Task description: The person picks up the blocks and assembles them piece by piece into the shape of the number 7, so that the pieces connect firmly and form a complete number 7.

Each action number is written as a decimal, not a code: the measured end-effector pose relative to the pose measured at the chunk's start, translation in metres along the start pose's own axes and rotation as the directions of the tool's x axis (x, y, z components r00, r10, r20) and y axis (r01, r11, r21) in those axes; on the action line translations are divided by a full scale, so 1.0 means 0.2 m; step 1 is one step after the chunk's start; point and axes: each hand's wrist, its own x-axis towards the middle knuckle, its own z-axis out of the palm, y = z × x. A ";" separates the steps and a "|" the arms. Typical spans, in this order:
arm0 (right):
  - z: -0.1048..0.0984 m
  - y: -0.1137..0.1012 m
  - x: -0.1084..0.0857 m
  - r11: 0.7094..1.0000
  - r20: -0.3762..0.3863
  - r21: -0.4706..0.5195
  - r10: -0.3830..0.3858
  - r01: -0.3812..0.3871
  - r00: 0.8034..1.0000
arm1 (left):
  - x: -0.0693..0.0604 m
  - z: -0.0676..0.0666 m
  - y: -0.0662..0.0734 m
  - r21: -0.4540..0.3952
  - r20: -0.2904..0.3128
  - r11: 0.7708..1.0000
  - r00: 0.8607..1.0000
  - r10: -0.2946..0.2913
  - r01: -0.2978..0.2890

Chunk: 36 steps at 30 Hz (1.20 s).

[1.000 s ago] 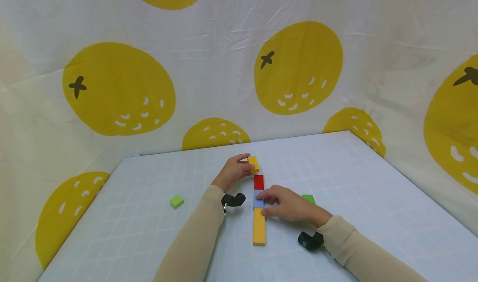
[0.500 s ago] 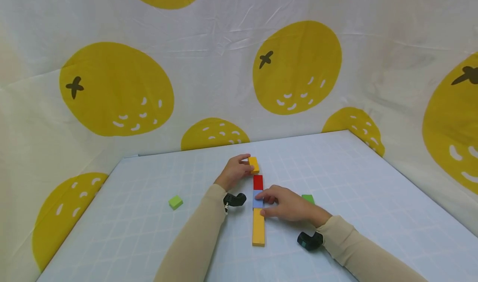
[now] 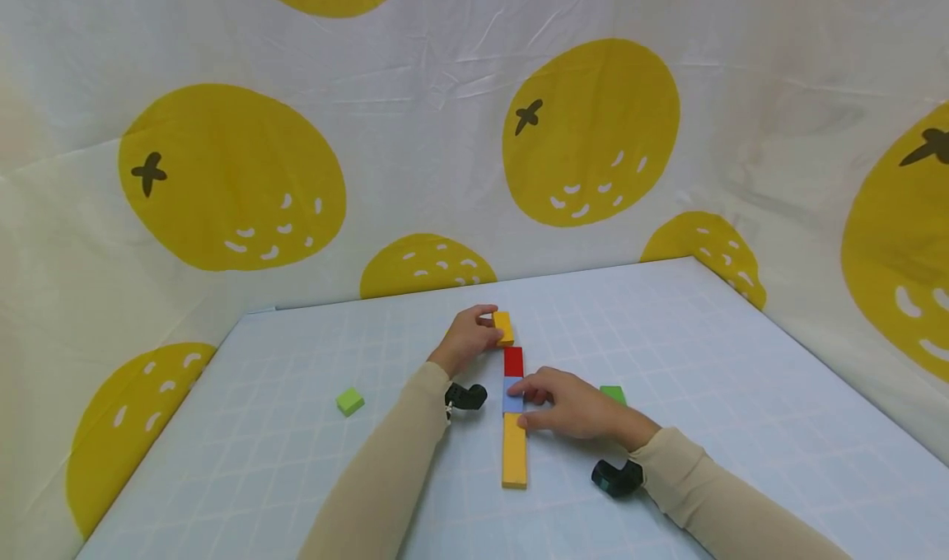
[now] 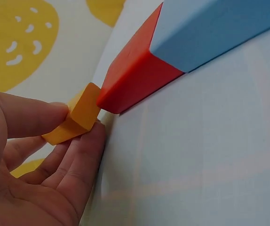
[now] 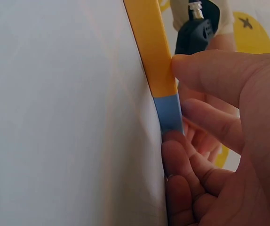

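A line of blocks lies on the table: a long yellow-orange block (image 3: 515, 453) nearest, then a blue block (image 3: 513, 397), then a red block (image 3: 513, 361). Beyond the red one, my left hand (image 3: 465, 339) pinches a small yellow block (image 3: 503, 328) between thumb and fingers; in the left wrist view this yellow block (image 4: 81, 115) is close to the end of the red block (image 4: 137, 63). My right hand (image 3: 574, 406) rests on the line, thumb on the long block (image 5: 151, 47) and fingertips at the blue block (image 5: 169, 113).
A light green block (image 3: 350, 401) lies to the left of the line. Another green block (image 3: 613, 394) is partly hidden behind my right hand. A curtain with yellow fruit prints stands along the back and sides of the table (image 3: 259, 428).
My left hand and the small yellow block have shifted very slightly nearer the red block. The right hand stays in place.
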 end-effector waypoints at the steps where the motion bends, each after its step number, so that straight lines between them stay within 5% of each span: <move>1: 0.00 0.00 0.00 1.000 0.000 0.001 0.000 0.000 1.000 | 0.00 0.00 0.00 0.007 -0.003 1.000 1.000 0.000 0.000; 10: 0.00 0.00 0.00 1.000 0.001 0.008 -0.012 0.012 1.000 | 0.01 0.01 0.02 0.103 -0.023 0.995 1.000 -0.008 0.011; 18: 0.00 0.01 0.00 1.000 -0.006 -0.011 -0.013 0.013 1.000 | 0.01 0.03 0.02 0.113 0.026 0.993 0.999 0.033 -0.036; 27: 0.00 0.02 0.00 1.000 -0.009 0.001 -0.028 0.028 1.000 | 0.01 0.05 0.04 0.234 0.019 0.972 1.000 0.018 -0.022; 36: 0.00 0.02 0.00 1.000 0.005 0.012 -0.021 0.021 1.000 | 0.01 0.06 0.04 0.246 0.024 0.969 1.000 0.017 -0.023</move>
